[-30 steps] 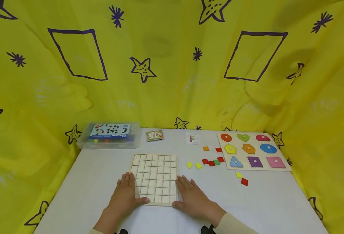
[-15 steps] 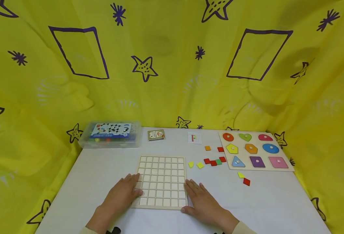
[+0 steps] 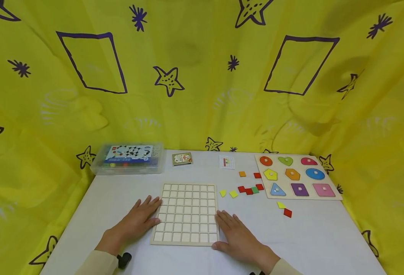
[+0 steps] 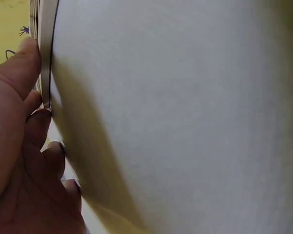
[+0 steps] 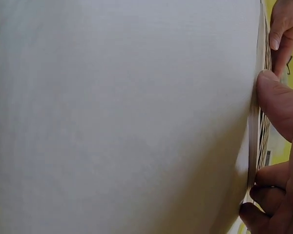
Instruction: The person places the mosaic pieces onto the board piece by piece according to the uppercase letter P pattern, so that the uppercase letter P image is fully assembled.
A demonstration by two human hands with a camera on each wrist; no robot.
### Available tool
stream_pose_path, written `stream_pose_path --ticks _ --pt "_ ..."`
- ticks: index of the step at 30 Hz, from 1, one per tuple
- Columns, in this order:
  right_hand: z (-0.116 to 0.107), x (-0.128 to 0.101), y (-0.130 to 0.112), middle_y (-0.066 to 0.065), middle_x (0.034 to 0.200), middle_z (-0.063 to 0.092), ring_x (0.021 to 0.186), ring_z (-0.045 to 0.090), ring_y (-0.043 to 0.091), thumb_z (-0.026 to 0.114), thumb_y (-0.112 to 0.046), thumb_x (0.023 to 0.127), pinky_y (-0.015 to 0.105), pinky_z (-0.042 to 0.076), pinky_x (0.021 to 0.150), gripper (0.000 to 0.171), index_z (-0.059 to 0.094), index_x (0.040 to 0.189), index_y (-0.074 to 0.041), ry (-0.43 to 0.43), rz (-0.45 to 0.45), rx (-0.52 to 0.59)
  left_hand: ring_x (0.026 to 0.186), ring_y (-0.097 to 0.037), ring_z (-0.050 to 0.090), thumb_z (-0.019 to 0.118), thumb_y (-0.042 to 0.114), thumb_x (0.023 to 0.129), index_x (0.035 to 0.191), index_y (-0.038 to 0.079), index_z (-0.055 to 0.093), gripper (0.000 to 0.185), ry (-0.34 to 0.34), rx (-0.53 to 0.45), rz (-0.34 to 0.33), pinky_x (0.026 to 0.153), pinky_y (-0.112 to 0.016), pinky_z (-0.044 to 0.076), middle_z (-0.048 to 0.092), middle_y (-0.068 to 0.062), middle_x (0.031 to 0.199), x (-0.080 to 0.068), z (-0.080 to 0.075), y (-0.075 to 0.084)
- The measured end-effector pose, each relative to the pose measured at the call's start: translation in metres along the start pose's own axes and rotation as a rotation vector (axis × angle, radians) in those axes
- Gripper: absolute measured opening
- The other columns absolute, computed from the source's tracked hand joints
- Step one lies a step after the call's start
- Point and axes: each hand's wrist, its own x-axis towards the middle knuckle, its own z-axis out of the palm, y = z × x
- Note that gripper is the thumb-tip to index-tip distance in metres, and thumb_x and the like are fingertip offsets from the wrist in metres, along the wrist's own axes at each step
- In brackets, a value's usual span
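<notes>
A wooden grid board [image 3: 186,214] with empty square cells lies flat on the white table [image 3: 119,198], in front of me. My left hand [image 3: 139,220] lies flat with straight fingers against the board's left edge. My right hand [image 3: 237,235] lies flat against the right edge near the front corner. In the left wrist view the left fingertips [image 4: 33,105] touch the board's thin edge [image 4: 45,53]. The right wrist view shows the right thumb [image 5: 281,102] pressed on the board's edge [image 5: 258,126]. Neither hand grips anything.
Loose coloured tiles [image 3: 250,190] lie right of the board, two more [image 3: 284,209] farther right. A shape puzzle [image 3: 329,198] sits at the back right. At the back are a pattern card [image 3: 226,162], a small card box [image 3: 182,159] and a clear plastic case [image 3: 127,158]. Yellow cloth surrounds the table.
The board has shifted slightly to the right between my hands. My left hand has drawn back from the front left corner to lie along the left edge.
</notes>
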Motion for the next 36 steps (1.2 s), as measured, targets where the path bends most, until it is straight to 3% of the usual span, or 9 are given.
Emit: stream_pose_path --ticks 4,9,14,21,28,32,36 --pt "-0.001 0.008 0.006 0.010 0.165 0.046 0.154 0.039 0.034 0.073 -0.056 0.094 0.058 0.034 0.126 0.085 0.048 0.158 -0.006 0.070 0.063 0.131 0.161 -0.044 0.018 0.063 0.037 0.106 0.163 0.007 0.039 0.069 -0.005 -0.006 -0.019 0.130 -0.068 0.006 0.036 -0.014 0.170 0.001 0.001 0.000" --pt "-0.005 0.032 0.013 0.010 0.148 0.061 0.139 0.055 0.032 0.078 -0.035 0.097 0.055 0.048 0.116 0.065 0.056 0.151 -0.007 0.272 0.238 0.385 0.160 -0.047 0.019 0.064 0.036 0.106 0.163 0.005 0.039 0.069 0.007 -0.008 -0.010 0.128 -0.070 0.006 0.037 -0.016 0.169 0.001 0.002 -0.003" --pt "-0.009 0.056 0.017 0.013 0.135 0.066 0.122 0.062 0.030 0.077 -0.020 0.097 0.051 0.056 0.106 0.056 0.059 0.146 -0.002 0.420 0.364 0.513 0.159 -0.050 0.020 0.064 0.036 0.105 0.161 0.003 0.040 0.069 0.018 -0.025 0.004 0.127 -0.073 0.006 0.039 -0.019 0.168 0.001 0.004 -0.005" --pt "-0.011 0.076 0.021 0.020 0.129 0.066 0.118 0.063 0.035 0.076 -0.014 0.096 0.053 0.056 0.104 0.051 0.062 0.141 0.005 0.486 0.388 0.434 0.161 -0.045 0.017 0.065 0.037 0.105 0.163 0.007 0.039 0.070 0.000 -0.034 -0.038 0.129 -0.068 0.004 0.037 -0.014 0.170 0.002 0.007 -0.006" --pt "-0.012 0.088 0.023 0.020 0.128 0.066 0.120 0.062 0.035 0.078 -0.014 0.096 0.051 0.056 0.106 0.045 0.066 0.135 0.004 0.519 0.410 0.334 0.160 -0.047 0.018 0.065 0.037 0.105 0.162 0.006 0.041 0.070 0.012 -0.037 -0.023 0.128 -0.070 0.005 0.038 -0.016 0.169 0.001 0.006 -0.004" --pt "-0.010 0.091 0.024 0.016 0.117 0.067 0.109 0.063 0.030 0.079 -0.014 0.095 0.046 0.060 0.095 0.038 0.072 0.129 0.001 0.534 0.416 0.279 0.161 -0.047 0.017 0.065 0.038 0.105 0.162 0.006 0.041 0.070 0.008 -0.049 -0.023 0.128 -0.070 0.004 0.038 -0.016 0.169 0.000 0.005 -0.003" --pt "-0.010 0.089 0.027 0.011 0.105 0.068 0.099 0.060 0.024 0.075 -0.007 0.095 0.036 0.055 0.082 0.028 0.078 0.122 -0.003 0.539 0.379 0.271 0.161 -0.047 0.015 0.065 0.038 0.104 0.162 0.007 0.041 0.070 0.000 -0.064 -0.033 0.129 -0.069 0.002 0.037 -0.015 0.170 0.001 0.005 -0.002"
